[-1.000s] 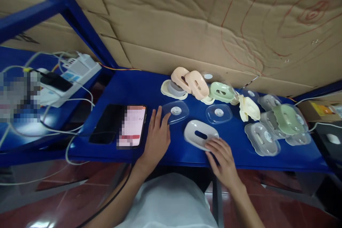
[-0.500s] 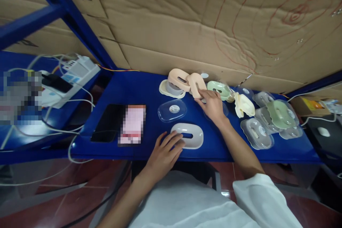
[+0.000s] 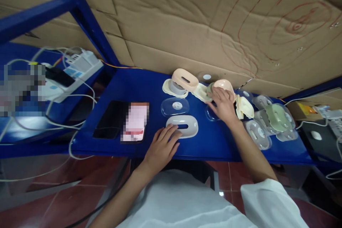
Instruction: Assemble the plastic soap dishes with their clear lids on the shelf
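My left hand lies with its fingers stretched out, the fingertips on the left end of a white oval soap dish with a slot in its middle. Farther back, my right hand has its fingers curled over the near edge of a peach soap dish, whose hollow side shows. Part of a green piece peeks out left of those fingers. A cream wavy-edged piece lies beside it. Under the right wrist is a clear plastic lid, partly covered.
Another peach slotted piece rests on a grey part. A clear lid with a label lies behind the white dish. Several clear packs and a green wavy piece sit right. Phones, a power strip and cables are left; cardboard stands behind.
My right hand has moved right with the peach dish, which now covers much of the green piece and uncovers a cream piece. The white dish has shifted slightly left and away, with my left hand.
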Demonstrator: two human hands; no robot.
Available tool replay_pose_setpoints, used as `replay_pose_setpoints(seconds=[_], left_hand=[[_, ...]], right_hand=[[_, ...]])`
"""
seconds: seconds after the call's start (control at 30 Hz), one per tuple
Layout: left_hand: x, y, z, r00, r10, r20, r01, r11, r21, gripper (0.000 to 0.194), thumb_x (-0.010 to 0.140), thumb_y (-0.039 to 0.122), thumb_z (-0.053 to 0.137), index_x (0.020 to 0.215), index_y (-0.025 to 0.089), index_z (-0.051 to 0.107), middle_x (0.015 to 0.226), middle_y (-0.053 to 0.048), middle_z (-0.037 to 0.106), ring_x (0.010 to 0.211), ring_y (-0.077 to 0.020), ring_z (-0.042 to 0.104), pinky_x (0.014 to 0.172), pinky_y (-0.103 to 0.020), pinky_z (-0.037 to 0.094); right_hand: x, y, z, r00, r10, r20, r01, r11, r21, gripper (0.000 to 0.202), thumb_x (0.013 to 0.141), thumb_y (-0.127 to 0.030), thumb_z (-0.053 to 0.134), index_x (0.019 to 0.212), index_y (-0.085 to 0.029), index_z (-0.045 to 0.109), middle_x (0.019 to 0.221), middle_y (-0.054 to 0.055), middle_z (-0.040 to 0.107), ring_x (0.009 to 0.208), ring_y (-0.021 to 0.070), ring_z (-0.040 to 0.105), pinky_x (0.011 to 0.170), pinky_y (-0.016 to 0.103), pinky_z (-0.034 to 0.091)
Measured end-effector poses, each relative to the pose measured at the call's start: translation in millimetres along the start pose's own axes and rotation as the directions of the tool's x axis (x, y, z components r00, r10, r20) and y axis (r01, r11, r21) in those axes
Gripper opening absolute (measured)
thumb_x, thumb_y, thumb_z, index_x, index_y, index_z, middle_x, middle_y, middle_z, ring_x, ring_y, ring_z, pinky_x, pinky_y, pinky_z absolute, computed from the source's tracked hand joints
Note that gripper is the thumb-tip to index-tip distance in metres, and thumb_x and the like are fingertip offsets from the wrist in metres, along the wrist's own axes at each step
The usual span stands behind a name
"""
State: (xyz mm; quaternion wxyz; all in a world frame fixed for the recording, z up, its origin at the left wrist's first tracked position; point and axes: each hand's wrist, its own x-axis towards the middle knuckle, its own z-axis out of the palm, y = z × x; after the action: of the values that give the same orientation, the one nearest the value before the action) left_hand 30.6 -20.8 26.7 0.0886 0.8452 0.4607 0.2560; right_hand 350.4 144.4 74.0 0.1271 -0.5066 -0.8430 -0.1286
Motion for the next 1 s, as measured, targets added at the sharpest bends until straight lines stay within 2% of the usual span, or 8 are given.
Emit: replay_pose_setpoints(seconds=[0.17, 0.3, 0.43, 0.57, 0.67, 0.77, 0.9, 1.0], left_hand=[[-4.8, -3.1, 2.2, 0.997, -0.02, -0.08, 0.018, 1.0, -0.021, 0.024, 0.106, 0.019, 0.058, 0.125, 0.02, 0.072, 0.145, -0.012, 0.07, 0.142, -0.0312, 0.061, 0.116, -0.048, 0.05], [-1.1, -5.7, -0.1, 0.984, -0.034, -0.175, 0.024, 0.998, -0.059, 0.022, 0.105, 0.019, 0.062, 0.123, 0.024, 0.074, 0.13, -0.008, 0.078, 0.13, -0.0297, 0.069, 0.106, -0.046, 0.055], [11.0, -5.2, -12.3, 0.918, -0.113, -0.38, 0.021, 0.971, -0.239, 0.026, 0.101, 0.023, 0.073, 0.126, 0.025, 0.07, 0.119, -0.006, 0.08, 0.113, -0.0249, 0.075, 0.099, -0.041, 0.058], [21.3, -3.3, -23.9, 0.861, -0.175, -0.478, 0.027, 0.953, -0.3, 0.031, 0.098, 0.017, 0.075, 0.127, 0.025, 0.067, 0.122, -0.007, 0.078, 0.117, -0.0235, 0.073, 0.102, -0.041, 0.057], [22.1, -0.5, -23.7, 0.883, -0.132, -0.451, 0.035, 0.975, -0.218, 0.029, 0.098, 0.017, 0.076, 0.125, 0.024, 0.067, 0.12, -0.007, 0.079, 0.115, -0.0238, 0.073, 0.1, -0.041, 0.055], [17.8, 5.4, -18.3, 0.931, -0.061, -0.359, 0.014, 0.991, -0.132, 0.026, 0.099, 0.019, 0.075, 0.124, 0.023, 0.069, 0.117, -0.007, 0.08, 0.113, -0.0246, 0.073, 0.097, -0.041, 0.052], [7.6, 17.8, -11.7, 0.965, -0.014, -0.263, -0.001, 0.998, -0.057, 0.022, 0.1, 0.02, 0.074, 0.122, 0.022, 0.071, 0.113, -0.006, 0.081, 0.109, -0.0246, 0.073, 0.094, -0.041, 0.049], [-1.3, 26.7, -9.3, 0.972, 0.038, -0.232, -0.039, 0.999, -0.001, 0.021, 0.101, 0.017, 0.073, 0.121, 0.02, 0.073, 0.111, -0.006, 0.082, 0.104, -0.0247, 0.074, 0.093, -0.042, 0.047]], right_hand=[[26.6, -15.7, 22.5, 0.995, -0.006, 0.1, -0.004, 0.995, 0.099, 0.024, 0.102, -0.034, 0.064, 0.105, -0.018, 0.081, 0.15, 0.02, 0.063, 0.15, 0.0397, 0.047, 0.125, 0.065, 0.022], [29.8, 0.6, 12.1, 0.998, 0.02, 0.058, -0.035, 0.965, 0.26, 0.026, 0.103, -0.04, 0.064, 0.095, -0.022, 0.08, 0.135, 0.013, 0.072, 0.144, 0.0365, 0.054, 0.123, 0.067, 0.023], [8.4, 0.2, -19.9, 0.998, -0.02, 0.058, -0.005, 0.916, 0.401, 0.021, 0.102, -0.042, 0.066, 0.097, -0.027, 0.079, 0.131, 0.006, 0.076, 0.145, 0.0347, 0.057, 0.123, 0.064, 0.024], [-36.7, -48.8, -40.3, 0.986, -0.165, 0.035, 0.135, 0.897, 0.42, 0.015, 0.105, -0.039, 0.067, 0.107, -0.029, 0.078, 0.123, 0.002, 0.08, 0.142, 0.0297, 0.061, 0.129, 0.061, 0.011], [-75.5, -95.5, -37.1, 0.978, -0.207, -0.01, 0.192, 0.888, 0.418, 0.012, 0.106, -0.033, 0.067, 0.112, -0.028, 0.076, 0.12, 0.001, 0.081, 0.132, 0.025, 0.068, 0.131, 0.057, 0.011], [-107.2, -120.8, -29.5, 0.988, -0.152, -0.023, 0.146, 0.881, 0.449, 0.013, 0.105, -0.031, 0.068, 0.116, -0.028, 0.075, 0.124, 0.003, 0.08, 0.129, 0.0245, 0.069, 0.129, 0.055, 0.024], [-133.9, -116.9, -27.4, 0.997, 0.056, -0.057, -0.014, 0.832, 0.555, 0.023, 0.1, -0.032, 0.074, 0.123, -0.029, 0.073, 0.129, 0.008, 0.075, 0.131, 0.0267, 0.068, 0.114, 0.048, 0.051], [-139.3, -106.7, -27.7, 0.996, 0.089, 0.031, -0.091, 0.821, 0.564, 0.06, 0.097, -0.044, 0.077, 0.152, -0.029, 0.057, 0.159, 0.015, 0.056, 0.149, 0.0328, 0.054, 0.116, 0.053, 0.054]])
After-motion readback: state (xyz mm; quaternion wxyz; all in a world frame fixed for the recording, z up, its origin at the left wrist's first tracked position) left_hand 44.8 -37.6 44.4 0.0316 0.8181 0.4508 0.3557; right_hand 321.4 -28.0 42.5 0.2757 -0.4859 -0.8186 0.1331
